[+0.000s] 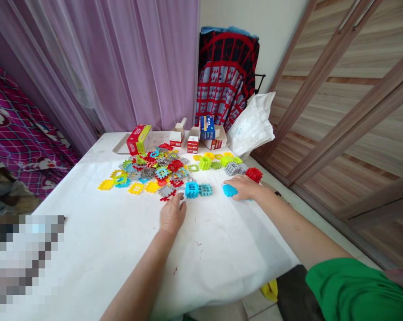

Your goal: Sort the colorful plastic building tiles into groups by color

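A heap of interlocking plastic waffle blocks (151,171) in yellow, red, grey, green and blue lies on a white-covered table (97,232). My left hand (172,215) rests palm down at the heap's near edge, with its fingertips beside a grey block (167,191) and a red block. It holds nothing. My right hand (243,187) lies over a blue block (230,191), which shows past the fingertips. A joined cyan and grey pair of blocks (197,190) sits between my hands. Farther right are a red block (254,174) and a grey stack (232,168).
Open cardboard boxes (139,139) stand along the table's far edge, and a white plastic bag (251,127) sits at the far right corner. A purple curtain (121,67) hangs behind, a wooden sliding door (338,111) stands right, and a pink bedcover (20,129) lies left.
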A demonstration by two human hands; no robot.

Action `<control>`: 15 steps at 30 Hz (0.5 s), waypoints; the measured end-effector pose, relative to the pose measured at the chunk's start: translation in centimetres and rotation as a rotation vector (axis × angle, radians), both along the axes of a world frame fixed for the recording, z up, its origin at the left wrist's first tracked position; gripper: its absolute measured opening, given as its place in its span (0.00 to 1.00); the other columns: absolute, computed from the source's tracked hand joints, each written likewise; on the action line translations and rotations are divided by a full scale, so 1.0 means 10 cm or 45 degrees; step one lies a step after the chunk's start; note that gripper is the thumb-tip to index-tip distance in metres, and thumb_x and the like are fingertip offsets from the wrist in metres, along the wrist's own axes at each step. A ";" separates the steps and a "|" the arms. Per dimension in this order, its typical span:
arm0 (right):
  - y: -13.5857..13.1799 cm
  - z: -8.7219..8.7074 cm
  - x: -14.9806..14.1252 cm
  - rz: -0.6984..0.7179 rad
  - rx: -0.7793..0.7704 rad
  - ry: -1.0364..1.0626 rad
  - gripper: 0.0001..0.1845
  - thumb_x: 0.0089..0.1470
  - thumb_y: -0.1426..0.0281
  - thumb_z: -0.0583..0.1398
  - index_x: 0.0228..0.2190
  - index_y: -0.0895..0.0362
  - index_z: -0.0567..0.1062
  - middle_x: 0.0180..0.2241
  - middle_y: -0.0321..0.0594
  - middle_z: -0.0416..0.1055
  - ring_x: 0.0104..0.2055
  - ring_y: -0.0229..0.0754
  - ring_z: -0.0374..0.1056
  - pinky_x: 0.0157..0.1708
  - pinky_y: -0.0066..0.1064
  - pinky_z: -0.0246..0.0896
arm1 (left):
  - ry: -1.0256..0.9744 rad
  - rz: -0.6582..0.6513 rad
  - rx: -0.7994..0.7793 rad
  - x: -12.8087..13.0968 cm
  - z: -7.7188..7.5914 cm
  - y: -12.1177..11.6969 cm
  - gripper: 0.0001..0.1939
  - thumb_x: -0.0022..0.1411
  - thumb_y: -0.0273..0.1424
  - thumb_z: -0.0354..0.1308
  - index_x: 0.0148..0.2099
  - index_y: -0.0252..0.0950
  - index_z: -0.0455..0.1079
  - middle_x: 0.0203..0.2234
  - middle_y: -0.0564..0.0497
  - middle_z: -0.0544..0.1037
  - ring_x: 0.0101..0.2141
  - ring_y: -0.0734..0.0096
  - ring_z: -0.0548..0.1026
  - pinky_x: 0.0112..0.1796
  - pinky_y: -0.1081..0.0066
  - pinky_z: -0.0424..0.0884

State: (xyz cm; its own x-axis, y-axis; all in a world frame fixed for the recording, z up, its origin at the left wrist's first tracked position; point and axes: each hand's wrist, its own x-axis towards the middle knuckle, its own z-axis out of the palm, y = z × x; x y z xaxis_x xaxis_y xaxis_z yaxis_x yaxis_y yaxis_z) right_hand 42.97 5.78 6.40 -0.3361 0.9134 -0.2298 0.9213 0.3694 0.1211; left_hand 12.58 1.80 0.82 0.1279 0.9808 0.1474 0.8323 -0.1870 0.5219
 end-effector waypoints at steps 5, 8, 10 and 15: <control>0.03 0.01 -0.14 0.005 -0.008 -0.026 0.36 0.43 0.66 0.60 0.56 0.56 0.66 0.49 0.50 0.72 0.51 0.56 0.65 0.48 0.43 0.56 | -0.039 -0.048 0.070 -0.03 -0.04 -0.07 0.16 0.61 0.26 0.52 0.52 0.39 0.67 0.44 0.48 0.79 0.43 0.66 0.77 0.47 0.68 0.69; 0.07 0.02 -0.24 0.023 -0.003 -0.008 0.36 0.44 0.64 0.61 0.56 0.55 0.66 0.49 0.50 0.72 0.51 0.57 0.65 0.48 0.43 0.56 | -0.053 -0.049 0.092 -0.04 -0.06 -0.08 0.16 0.61 0.26 0.52 0.51 0.39 0.68 0.44 0.47 0.79 0.43 0.65 0.77 0.47 0.67 0.69; 0.09 0.02 -0.33 0.029 0.004 -0.004 0.36 0.44 0.63 0.61 0.56 0.54 0.66 0.49 0.49 0.72 0.52 0.56 0.64 0.49 0.43 0.55 | -0.060 -0.054 0.103 -0.05 -0.06 -0.08 0.15 0.61 0.26 0.52 0.51 0.38 0.68 0.43 0.47 0.79 0.43 0.65 0.77 0.47 0.67 0.70; 0.08 0.04 -0.44 0.017 -0.028 0.010 0.39 0.45 0.63 0.62 0.59 0.54 0.63 0.52 0.50 0.70 0.55 0.56 0.63 0.51 0.43 0.56 | -0.088 -0.053 0.136 -0.05 -0.09 -0.07 0.15 0.61 0.25 0.52 0.49 0.38 0.69 0.42 0.47 0.80 0.41 0.65 0.77 0.46 0.66 0.71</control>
